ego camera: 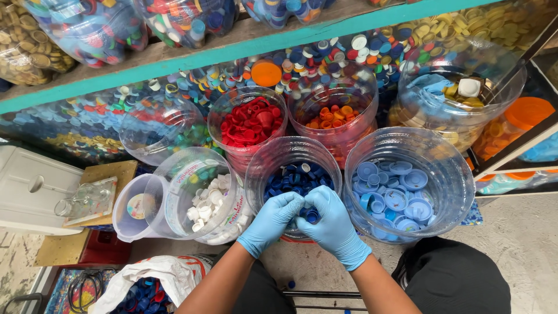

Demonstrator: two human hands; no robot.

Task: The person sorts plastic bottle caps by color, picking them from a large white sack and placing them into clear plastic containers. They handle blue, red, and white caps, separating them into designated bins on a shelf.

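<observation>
Both my hands wear light blue gloves and meet over the near rim of a clear tub [256, 168] holding dark blue bottle caps [293, 177]. My left hand [272, 220] and my right hand [332, 224] have their fingertips pressed together around something small that the fingers hide. To the right stands a tub of light blue caps [395, 197]. To the left a tilted tub holds white caps [206, 206].
Behind are tubs of red caps [250, 122], orange caps [334, 116] and yellow caps [459, 96]. A teal-edged wooden shelf [232, 49] carries bags of mixed caps. At lower left lies a white sack of blue caps [145, 288], and a white box [29, 189] stands at far left.
</observation>
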